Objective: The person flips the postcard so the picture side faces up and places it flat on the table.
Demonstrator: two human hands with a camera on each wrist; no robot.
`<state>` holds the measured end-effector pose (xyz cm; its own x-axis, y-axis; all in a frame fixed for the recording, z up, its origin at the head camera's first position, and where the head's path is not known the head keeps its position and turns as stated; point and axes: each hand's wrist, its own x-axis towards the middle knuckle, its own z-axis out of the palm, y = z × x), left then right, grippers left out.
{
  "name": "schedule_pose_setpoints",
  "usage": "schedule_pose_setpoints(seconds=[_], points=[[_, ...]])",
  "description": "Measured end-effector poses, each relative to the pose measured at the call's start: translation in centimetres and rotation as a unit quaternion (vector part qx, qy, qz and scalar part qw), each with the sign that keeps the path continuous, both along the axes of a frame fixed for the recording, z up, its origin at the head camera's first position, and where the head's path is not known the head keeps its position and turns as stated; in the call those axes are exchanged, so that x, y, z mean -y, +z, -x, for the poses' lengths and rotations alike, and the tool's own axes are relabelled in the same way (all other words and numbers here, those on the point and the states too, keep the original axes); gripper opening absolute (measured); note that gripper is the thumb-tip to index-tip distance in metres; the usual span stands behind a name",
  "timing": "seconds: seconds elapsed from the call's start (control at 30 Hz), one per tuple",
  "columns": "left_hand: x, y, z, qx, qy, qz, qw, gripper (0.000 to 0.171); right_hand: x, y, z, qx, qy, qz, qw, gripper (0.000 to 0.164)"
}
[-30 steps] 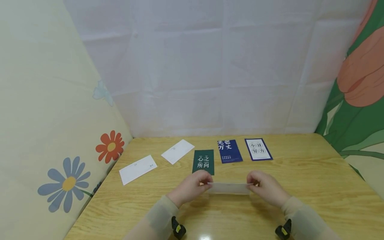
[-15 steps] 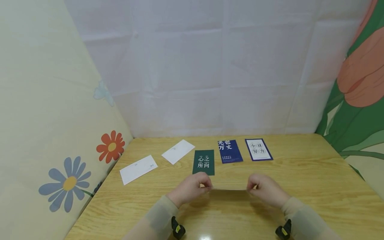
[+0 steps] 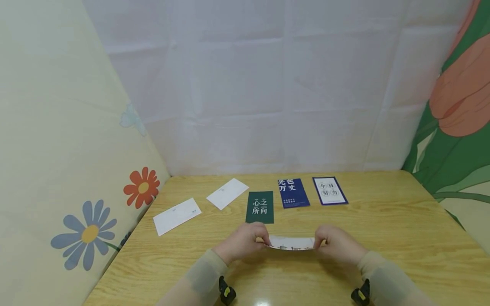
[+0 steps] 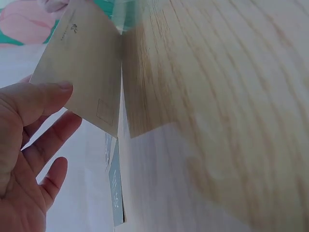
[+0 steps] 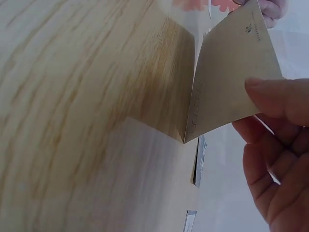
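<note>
Between my two hands in the head view is a postcard (image 3: 292, 243), slightly bowed, a white face with small printed figures along its near edge. My left hand (image 3: 245, 241) pinches its left end, and my right hand (image 3: 337, 244) pinches the right end. In the left wrist view the postcard (image 4: 87, 67) shows a plain back with a small box; the thumb lies on this side. Postcode boxes run along the lower edge of the postcard (image 5: 231, 72) in the right wrist view. That edge is close to the table; whether it touches, I cannot tell.
Beyond my hands on the wooden table (image 3: 383, 221) lie a green card (image 3: 260, 217), a dark blue card (image 3: 294, 196) and a blue-bordered white card (image 3: 330, 191). Two white cards (image 3: 177, 216) lie to the left. A white cloth (image 3: 268, 106) hangs behind.
The postcard has tilted, from a plain pale face through nearly edge-on to a white face with printed figures. Both hands have come down slightly, towards me. The cards on the table have stayed put.
</note>
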<state>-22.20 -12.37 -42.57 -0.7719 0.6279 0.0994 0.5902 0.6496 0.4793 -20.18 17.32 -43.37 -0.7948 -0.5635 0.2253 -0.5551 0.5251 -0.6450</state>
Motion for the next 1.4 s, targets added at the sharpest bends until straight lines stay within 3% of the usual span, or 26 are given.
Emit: schedule_pose_setpoints(seconds=[0.3, 0.5, 0.8, 1.0, 1.17, 1.4], points=[[0.0, -0.3, 0.1, 0.001, -0.003, 0.019, 0.9998, 0.021, 0.0, -0.2, 0.0, 0.036, 0.002, -0.048, 0.998, 0.015], [-0.1, -0.7, 0.2, 0.015, -0.009, 0.023, 0.9996, 0.024, 0.2, -0.6, 0.0, 0.022, 0.018, -0.059, 0.998, 0.016], [-0.4, -1.1, 0.2, 0.026, -0.014, 0.097, 0.9948, 0.029, 0.4, -0.7, -0.2, 0.006, 0.047, -0.111, 0.993, 0.021], [-0.4, -0.9, -0.2, 0.049, -0.013, 0.096, 0.9941, 0.030, 0.6, -0.9, -0.3, 0.007, 0.056, -0.140, 0.988, 0.025], [-0.4, -1.0, -0.3, 0.040, -0.021, 0.102, 0.9937, 0.027, 0.6, -1.0, -0.2, 0.026, 0.055, -0.150, 0.987, 0.026], [-0.5, -1.2, -0.3, 0.056, -0.016, 0.100, 0.9933, 0.015, 0.6, -1.3, -0.2, 0.039, 0.051, -0.162, 0.985, 0.023]])
